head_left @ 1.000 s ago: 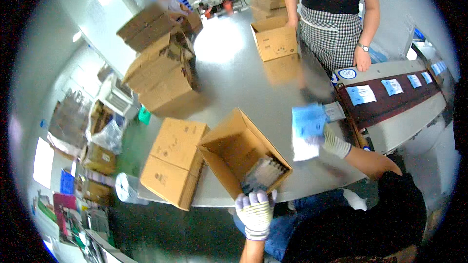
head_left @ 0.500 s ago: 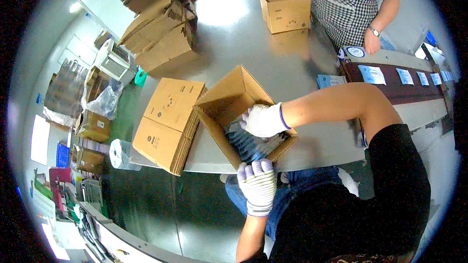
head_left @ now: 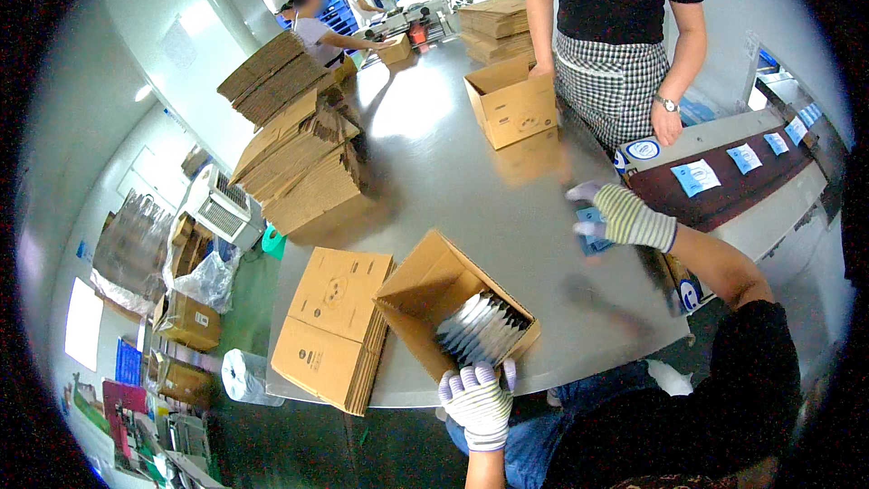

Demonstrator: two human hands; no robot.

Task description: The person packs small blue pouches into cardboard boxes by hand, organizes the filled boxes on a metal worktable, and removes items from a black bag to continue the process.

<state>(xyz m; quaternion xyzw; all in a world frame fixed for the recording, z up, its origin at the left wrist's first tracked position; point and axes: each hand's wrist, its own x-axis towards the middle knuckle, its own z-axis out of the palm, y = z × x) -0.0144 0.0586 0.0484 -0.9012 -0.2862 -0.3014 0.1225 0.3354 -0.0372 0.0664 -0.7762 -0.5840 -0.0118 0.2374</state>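
Observation:
An open cardboard box point(head_left: 425, 290) lies tilted on its side at the near edge of the steel table point(head_left: 471, 181). Several white packets point(head_left: 484, 328) stand in a row inside it. My left hand point(head_left: 477, 400), in a white knit glove, grips the box's near lower edge. My right hand point(head_left: 617, 215), gloved too, is stretched out to the right of the box. Its fingers are spread over a blue packet point(head_left: 590, 237) lying on the table near the conveyor.
Flattened cartons point(head_left: 333, 326) are stacked left of the box, with taller piles point(head_left: 294, 158) behind. A person in a checked apron point(head_left: 615, 72) stands beside another open box point(head_left: 511, 107). A dark red conveyor point(head_left: 724, 195) carrying blue-and-white packets point(head_left: 695, 177) runs along the right.
My right hand has come out of the box and swung right to the blue packet by the conveyor. My left hand stays on the box's near edge.

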